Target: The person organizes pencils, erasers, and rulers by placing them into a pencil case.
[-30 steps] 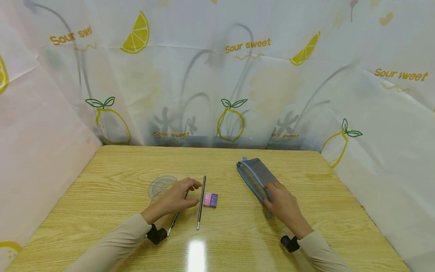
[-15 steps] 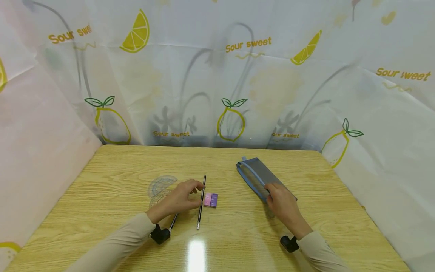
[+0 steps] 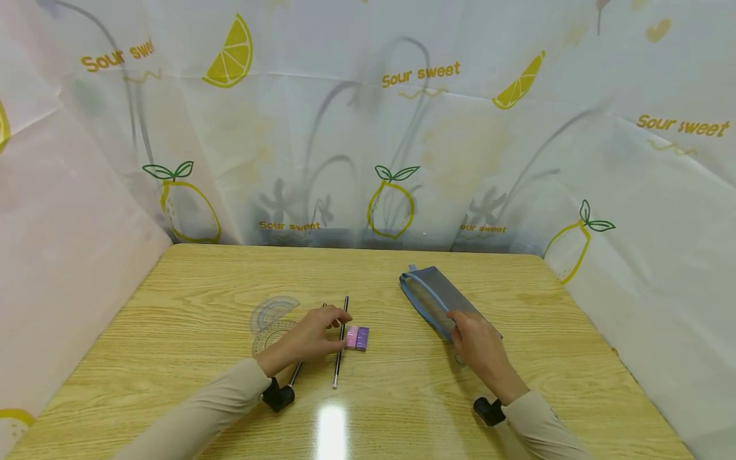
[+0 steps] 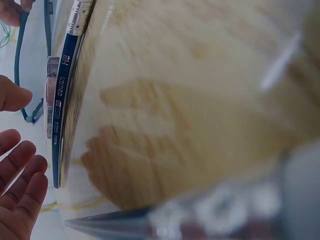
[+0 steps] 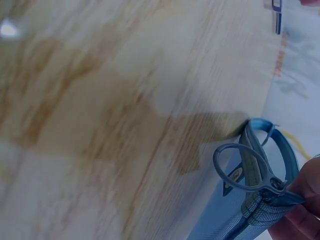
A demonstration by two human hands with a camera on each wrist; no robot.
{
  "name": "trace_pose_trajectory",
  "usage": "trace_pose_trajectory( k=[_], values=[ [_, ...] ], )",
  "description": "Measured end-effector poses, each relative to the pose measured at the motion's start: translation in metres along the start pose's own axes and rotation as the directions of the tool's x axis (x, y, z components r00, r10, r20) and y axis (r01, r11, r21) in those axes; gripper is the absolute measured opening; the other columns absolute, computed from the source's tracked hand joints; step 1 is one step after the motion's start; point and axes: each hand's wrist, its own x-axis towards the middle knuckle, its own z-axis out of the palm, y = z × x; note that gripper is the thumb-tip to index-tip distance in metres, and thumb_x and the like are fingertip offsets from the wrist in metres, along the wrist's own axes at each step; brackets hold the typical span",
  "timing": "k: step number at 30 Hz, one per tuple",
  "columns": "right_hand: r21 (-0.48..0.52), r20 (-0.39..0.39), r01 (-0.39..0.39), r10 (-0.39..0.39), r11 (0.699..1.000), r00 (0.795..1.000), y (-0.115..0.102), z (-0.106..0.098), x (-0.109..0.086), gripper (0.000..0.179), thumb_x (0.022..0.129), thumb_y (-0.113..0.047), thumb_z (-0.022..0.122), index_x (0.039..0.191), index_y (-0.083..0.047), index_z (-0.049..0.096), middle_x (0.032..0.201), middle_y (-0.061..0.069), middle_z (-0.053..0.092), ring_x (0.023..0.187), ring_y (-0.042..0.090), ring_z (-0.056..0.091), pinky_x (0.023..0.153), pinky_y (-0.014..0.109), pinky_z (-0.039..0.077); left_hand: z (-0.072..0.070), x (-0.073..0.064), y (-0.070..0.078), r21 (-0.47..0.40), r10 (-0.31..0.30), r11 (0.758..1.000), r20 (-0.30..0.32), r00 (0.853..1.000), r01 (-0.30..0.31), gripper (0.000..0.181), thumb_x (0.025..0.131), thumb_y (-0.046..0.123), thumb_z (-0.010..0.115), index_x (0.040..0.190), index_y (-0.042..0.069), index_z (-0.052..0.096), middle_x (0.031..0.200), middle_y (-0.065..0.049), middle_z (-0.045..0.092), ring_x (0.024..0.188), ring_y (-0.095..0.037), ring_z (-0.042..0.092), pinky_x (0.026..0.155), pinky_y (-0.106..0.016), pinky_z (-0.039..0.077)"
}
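Note:
My left hand [image 3: 313,335] hovers over a dark pencil [image 3: 336,374] on the table, thumb and fingers apart and holding nothing. In the left wrist view, the same HB pencil [image 4: 65,65] lies just beyond the fingertips. Right beside it sit a pink eraser [image 3: 351,337] and a purple eraser [image 3: 362,338]. Partly under the left hand lies a second pencil [image 3: 296,372]. My right hand [image 3: 482,348] pinches the edge of a blue mesh pencil case [image 3: 460,299], whose zipped mouth gapes. A ring pull [image 5: 218,159] hangs from the case near those fingers.
Two clear protractors, one semicircular [image 3: 275,311] and another [image 3: 270,338] partly behind the left hand, lie left of the pencils. A white lemon-print sheet [image 3: 345,147] stands behind and beside the wooden table [image 3: 218,275].
My left hand has moved to the right, from above the second pencil to over the pencil beside the erasers. The right hand keeps its hold on the pencil case, almost still.

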Motion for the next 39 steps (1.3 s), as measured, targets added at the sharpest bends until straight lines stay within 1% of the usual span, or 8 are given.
trace_pose_trajectory(
  k=[4,8,11,18,23,28,32,39],
  values=[
    [0.018,-0.011,-0.018,0.018,1.000,1.000,-0.0010,-0.0011,0.0007,0.028,0.073,0.017,0.069,0.098,0.005,0.069,0.082,0.016,0.066,0.056,0.019,0.057,0.046,0.026,0.044,0.0024,0.0022,-0.0007,0.002,-0.011,1.000,0.010,1.000,0.011,0.037,0.083,0.007,0.073,0.117,-0.002,0.061,0.111,-0.013,0.062,0.096,-0.028,0.060,0.081,-0.040,0.051],
    [0.027,-0.018,-0.020,0.021,0.999,1.000,-0.0009,-0.0014,0.0010,0.026,0.073,0.016,0.068,0.097,0.005,0.070,0.084,0.016,0.066,0.064,0.025,0.062,0.050,0.031,0.049,0.0033,0.0034,-0.0012,0.001,-0.018,1.000,0.020,1.000,0.018,0.038,0.082,0.006,0.073,0.117,-0.002,0.061,0.111,-0.013,0.061,0.096,-0.029,0.059,0.081,-0.040,0.051],
    [0.035,-0.025,-0.020,0.021,0.999,0.999,-0.0003,-0.0013,0.0010,0.026,0.073,0.016,0.068,0.097,0.005,0.070,0.085,0.016,0.067,0.065,0.026,0.062,0.051,0.033,0.050,0.0035,0.0037,-0.0007,0.004,-0.019,1.000,0.029,0.999,0.019,0.039,0.081,0.006,0.073,0.117,-0.003,0.061,0.111,-0.014,0.061,0.097,-0.029,0.059,0.082,-0.041,0.050],
    [0.045,-0.040,-0.023,0.024,0.999,0.999,0.0009,-0.0024,0.0009,0.026,0.074,0.016,0.068,0.097,0.006,0.070,0.084,0.016,0.067,0.064,0.025,0.062,0.051,0.033,0.050,0.0056,0.0057,-0.0003,0.017,-0.026,1.000,0.040,0.999,0.025,0.040,0.080,0.007,0.075,0.116,-0.003,0.062,0.112,-0.014,0.062,0.096,-0.027,0.059,0.082,-0.040,0.050],
    [0.043,-0.051,-0.004,0.007,0.999,0.999,0.0003,-0.0044,0.0018,0.025,0.073,0.017,0.067,0.095,0.006,0.069,0.080,0.015,0.066,0.064,0.025,0.062,0.052,0.034,0.050,0.0067,0.0072,-0.0013,0.011,-0.031,0.999,0.036,0.999,0.031,0.042,0.079,0.010,0.079,0.115,-0.004,0.062,0.112,-0.013,0.063,0.095,-0.025,0.059,0.081,-0.038,0.050],
    [0.048,-0.062,0.007,-0.004,0.999,0.998,-0.0008,-0.0061,0.0023,0.024,0.073,0.018,0.067,0.094,0.006,0.069,0.078,0.015,0.065,0.064,0.026,0.062,0.052,0.034,0.051,0.0076,0.0078,-0.0022,0.022,-0.034,0.999,0.032,0.999,0.033,0.045,0.079,0.012,0.080,0.117,-0.004,0.062,0.113,-0.013,0.063,0.094,-0.024,0.059,0.080,-0.038,0.050],
    [0.055,-0.057,-0.001,0.004,0.999,0.998,-0.0014,-0.0068,0.0027,0.024,0.073,0.017,0.067,0.094,0.006,0.069,0.079,0.015,0.065,0.063,0.025,0.062,0.053,0.034,0.051,0.0082,0.0080,-0.0024,0.034,-0.033,0.999,0.031,0.999,0.032,0.047,0.079,0.013,0.081,0.118,-0.004,0.062,0.113,-0.013,0.063,0.094,-0.024,0.059,0.080,-0.038,0.050],
    [0.060,-0.047,-0.021,0.023,0.998,0.999,-0.0015,-0.0075,0.0032,0.024,0.074,0.016,0.066,0.096,0.006,0.069,0.079,0.015,0.065,0.063,0.025,0.061,0.053,0.034,0.051,0.0087,0.0078,-0.0022,0.041,-0.057,0.998,0.034,0.998,0.055,0.046,0.078,0.012,0.081,0.118,-0.002,0.063,0.114,-0.012,0.063,0.094,-0.022,0.058,0.080,-0.037,0.049]
  ],
)
